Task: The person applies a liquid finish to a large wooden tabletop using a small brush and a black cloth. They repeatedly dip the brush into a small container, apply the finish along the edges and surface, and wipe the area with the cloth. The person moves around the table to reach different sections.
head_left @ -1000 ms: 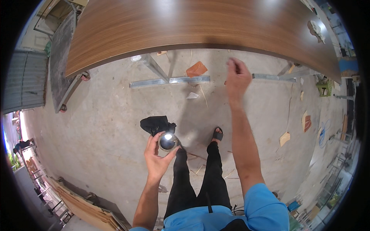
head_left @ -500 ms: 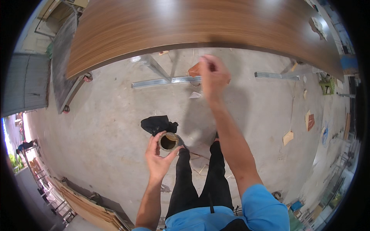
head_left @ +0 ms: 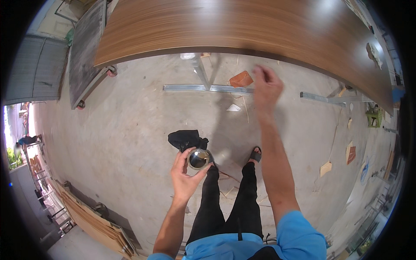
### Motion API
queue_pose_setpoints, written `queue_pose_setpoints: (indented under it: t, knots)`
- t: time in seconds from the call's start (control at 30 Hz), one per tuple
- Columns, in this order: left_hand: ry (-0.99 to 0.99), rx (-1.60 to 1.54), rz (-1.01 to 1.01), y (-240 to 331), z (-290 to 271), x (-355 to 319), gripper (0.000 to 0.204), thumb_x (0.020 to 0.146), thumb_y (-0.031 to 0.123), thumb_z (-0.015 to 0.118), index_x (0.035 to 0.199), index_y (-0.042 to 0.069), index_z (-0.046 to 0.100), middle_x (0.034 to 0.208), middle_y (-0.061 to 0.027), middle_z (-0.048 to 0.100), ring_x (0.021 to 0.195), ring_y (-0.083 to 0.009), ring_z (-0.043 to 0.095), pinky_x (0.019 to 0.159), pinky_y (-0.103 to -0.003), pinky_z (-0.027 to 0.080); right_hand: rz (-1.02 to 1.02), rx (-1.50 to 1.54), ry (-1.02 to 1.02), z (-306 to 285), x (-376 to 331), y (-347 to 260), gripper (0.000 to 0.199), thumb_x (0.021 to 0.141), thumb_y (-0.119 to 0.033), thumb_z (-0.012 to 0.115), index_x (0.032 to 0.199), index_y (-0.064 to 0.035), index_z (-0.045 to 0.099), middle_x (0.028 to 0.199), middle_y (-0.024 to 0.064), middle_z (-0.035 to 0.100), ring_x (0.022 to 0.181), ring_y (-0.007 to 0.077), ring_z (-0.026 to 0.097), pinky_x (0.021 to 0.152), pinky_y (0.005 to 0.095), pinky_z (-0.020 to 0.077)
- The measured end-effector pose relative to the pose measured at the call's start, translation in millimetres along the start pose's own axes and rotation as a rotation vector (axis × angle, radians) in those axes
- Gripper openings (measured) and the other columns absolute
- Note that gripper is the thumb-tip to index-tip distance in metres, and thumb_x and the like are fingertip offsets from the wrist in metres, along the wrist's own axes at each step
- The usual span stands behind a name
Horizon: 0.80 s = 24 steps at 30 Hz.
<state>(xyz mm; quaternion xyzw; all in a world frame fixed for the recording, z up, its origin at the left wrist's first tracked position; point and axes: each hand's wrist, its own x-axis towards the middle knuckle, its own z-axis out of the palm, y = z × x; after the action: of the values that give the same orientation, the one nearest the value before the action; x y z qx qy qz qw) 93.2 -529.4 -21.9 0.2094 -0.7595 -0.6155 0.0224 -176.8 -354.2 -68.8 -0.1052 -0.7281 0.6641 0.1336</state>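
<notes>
My left hand [head_left: 183, 177] grips a small round cup [head_left: 199, 159] by its sides, thumb on one side and fingers on the other. Its top is uncovered, and the inside looks dark and shiny. Out in front, my right hand [head_left: 268, 89] is raised just short of the near edge of a brown wood-grain tabletop [head_left: 208, 28]. Its fingers are curled together and slightly blurred, so anything pinched between them cannot be made out. Beyond the cup, a black plastic bag [head_left: 186, 138] lies on the floor.
Metal legs [head_left: 184, 87] support the tabletop. A dark wheeled cart [head_left: 86, 52] stands at its left. Reddish and tan scraps [head_left: 241, 79] litter the concrete floor [head_left: 130, 130]. Stacked boards [head_left: 91, 216] lie at lower left, and a green stool [head_left: 373, 118] stands at far right.
My right hand has moved to the right along the tabletop's edge, fingers still curled. The view has shifted; my left hand keeps hold of the cup, whose dark inside now shows a bright reflection.
</notes>
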Motion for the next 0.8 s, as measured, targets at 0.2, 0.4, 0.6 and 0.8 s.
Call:
queue_pose_setpoints:
  t: [0.2,0.4,0.6,0.8]
  knots:
    - [0.003,-0.007,0.014,-8,-19,3,0.069,0.075,-0.01,0.087,0.138,-0.006,0.059,0.131,-0.0118,0.062,0.122,-0.0197,0.063,0.107,-0.033,0.051,-0.091,-0.067,-0.065,29,-14,14,0.015,0.097,-0.012,0.072,0.104,0.0009,0.078,0.077,0.0031,0.072,0.072,0.008,0.064,0.067,0.025,0.051]
    - [0.006,-0.016,-0.007,-14,-37,5,0.069,0.075,-0.011,0.086,0.138,-0.005,0.058,0.132,-0.0111,0.062,0.122,-0.0196,0.063,0.106,-0.033,0.051,-0.005,0.066,0.156,37,-22,0,0.015,0.096,-0.012,0.072,0.1,0.0013,0.078,0.075,0.003,0.071,0.068,0.0075,0.063,0.066,0.0254,0.0502]
    - [0.011,0.007,0.027,-19,-53,11,0.067,0.076,-0.01,0.086,0.137,-0.005,0.059,0.128,-0.0099,0.062,0.12,-0.0192,0.064,0.106,-0.032,0.051,-0.098,-0.062,-0.02,84,-35,0,0.012,0.095,-0.009,0.072,0.094,0.0024,0.076,0.074,0.0038,0.072,0.069,0.0096,0.066,0.064,0.028,0.0514]
    - [0.031,-0.019,-0.011,-22,-68,10,0.065,0.076,-0.008,0.088,0.135,-0.005,0.061,0.126,-0.0098,0.06,0.118,-0.0195,0.066,0.104,-0.031,0.052,-0.018,-0.036,0.06,88,-36,5,0.012,0.095,-0.009,0.073,0.098,0.002,0.077,0.075,0.0038,0.071,0.071,0.0101,0.068,0.064,0.0289,0.0518]
